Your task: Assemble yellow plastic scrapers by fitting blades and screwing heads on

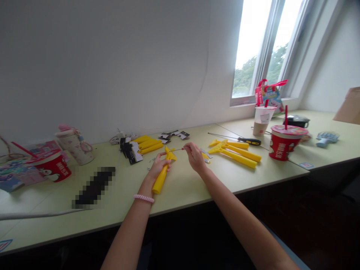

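Gripping a yellow plastic T-shaped tool (160, 180) mid-frame, the left hand (159, 163) faces the right hand (194, 157), which pinches a thin metal rod (177, 149); illegible white lettering (286, 147) marks a red cup (275, 145), frame right, on the pale-green table (185, 195).

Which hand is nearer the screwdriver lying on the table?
Right. The right hand is left of the screwdriver, short of its shaft tip; the left hand is farther left, around a yellow tool.

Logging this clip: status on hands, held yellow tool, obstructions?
Left hand gripping yellow tool. Right hand pinching thin rod, directed at the tool's head. Other yellow tools lying to the right; nothing seen blocking.
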`<state>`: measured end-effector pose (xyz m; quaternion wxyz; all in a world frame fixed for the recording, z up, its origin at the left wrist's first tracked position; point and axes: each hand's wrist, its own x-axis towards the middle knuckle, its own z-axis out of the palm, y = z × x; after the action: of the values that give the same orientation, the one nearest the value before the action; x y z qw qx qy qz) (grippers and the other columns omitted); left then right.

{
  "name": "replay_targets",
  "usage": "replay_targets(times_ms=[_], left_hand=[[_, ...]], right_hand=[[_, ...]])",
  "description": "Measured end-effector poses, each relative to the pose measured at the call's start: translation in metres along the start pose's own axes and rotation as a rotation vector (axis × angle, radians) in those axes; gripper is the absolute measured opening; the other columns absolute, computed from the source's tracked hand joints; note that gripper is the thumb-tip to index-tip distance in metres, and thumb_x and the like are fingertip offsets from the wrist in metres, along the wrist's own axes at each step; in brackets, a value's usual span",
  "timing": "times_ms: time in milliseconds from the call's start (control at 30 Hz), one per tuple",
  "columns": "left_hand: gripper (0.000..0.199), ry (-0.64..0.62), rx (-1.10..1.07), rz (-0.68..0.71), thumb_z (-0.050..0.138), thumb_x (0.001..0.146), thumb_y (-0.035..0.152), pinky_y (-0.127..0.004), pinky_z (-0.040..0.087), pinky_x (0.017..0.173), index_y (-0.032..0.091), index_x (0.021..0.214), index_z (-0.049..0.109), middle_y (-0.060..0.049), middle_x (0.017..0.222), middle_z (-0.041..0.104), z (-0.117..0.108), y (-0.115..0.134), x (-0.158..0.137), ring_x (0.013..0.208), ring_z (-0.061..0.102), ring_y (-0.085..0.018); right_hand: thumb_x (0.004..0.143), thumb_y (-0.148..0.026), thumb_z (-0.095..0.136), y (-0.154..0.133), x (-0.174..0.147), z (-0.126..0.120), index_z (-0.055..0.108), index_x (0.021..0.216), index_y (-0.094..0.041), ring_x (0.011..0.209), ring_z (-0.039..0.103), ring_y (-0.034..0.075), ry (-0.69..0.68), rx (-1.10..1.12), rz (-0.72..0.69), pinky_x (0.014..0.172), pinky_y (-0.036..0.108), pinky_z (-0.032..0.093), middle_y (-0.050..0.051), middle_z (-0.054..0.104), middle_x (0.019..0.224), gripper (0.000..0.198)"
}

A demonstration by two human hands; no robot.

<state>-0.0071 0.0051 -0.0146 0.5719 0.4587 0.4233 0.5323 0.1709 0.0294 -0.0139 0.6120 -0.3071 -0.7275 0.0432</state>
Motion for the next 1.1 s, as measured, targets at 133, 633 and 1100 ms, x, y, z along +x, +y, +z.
replay_targets(times_ms=[133, 633, 1100], left_hand=[[0.051, 0.013, -0.018, 0.004, 0.062, 0.062, 0.006, -0.016, 0.036, 0.04, 0.021, 0.105, 0.04, 0.0, 0.072, 0.058, -0.0017, -0.0003, 0.0019, 0.045, 0.05, -0.006], [0.049, 0.007, 0.033, 0.029, 0.065, 0.062, 0.01, -0.016, 0.037, 0.041, 0.021, 0.102, 0.04, 0.002, 0.068, 0.056, -0.0011, 0.0011, -0.0008, 0.043, 0.048, -0.005], [0.049, -0.019, 0.044, 0.026, 0.062, 0.064, 0.008, -0.016, 0.037, 0.041, 0.019, 0.106, 0.041, 0.002, 0.067, 0.057, 0.0003, 0.0017, -0.0018, 0.044, 0.049, -0.005]], right_hand=[[0.09, -0.022, 0.034, 0.002, -0.0002, 0.0021, 0.051, 0.092, -0.02, 0.084, 0.054, 0.018, 0.002, -0.004, -0.028, 0.077, 0.031, 0.043, 0.007, 0.057, 0.086, 0.018], [0.089, -0.045, 0.028, 0.0053, -0.0017, -0.0014, 0.046, 0.064, -0.021, 0.052, 0.046, 0.014, -0.068, -0.253, 0.367, 0.051, 0.024, 0.029, 0.0, 0.052, 0.056, 0.039], [0.088, -0.041, 0.03, 0.0018, -0.0007, -0.0012, 0.042, 0.083, -0.021, 0.045, 0.044, 0.015, -0.02, -0.096, 0.364, 0.05, 0.025, 0.03, -0.004, 0.046, 0.05, 0.023]])
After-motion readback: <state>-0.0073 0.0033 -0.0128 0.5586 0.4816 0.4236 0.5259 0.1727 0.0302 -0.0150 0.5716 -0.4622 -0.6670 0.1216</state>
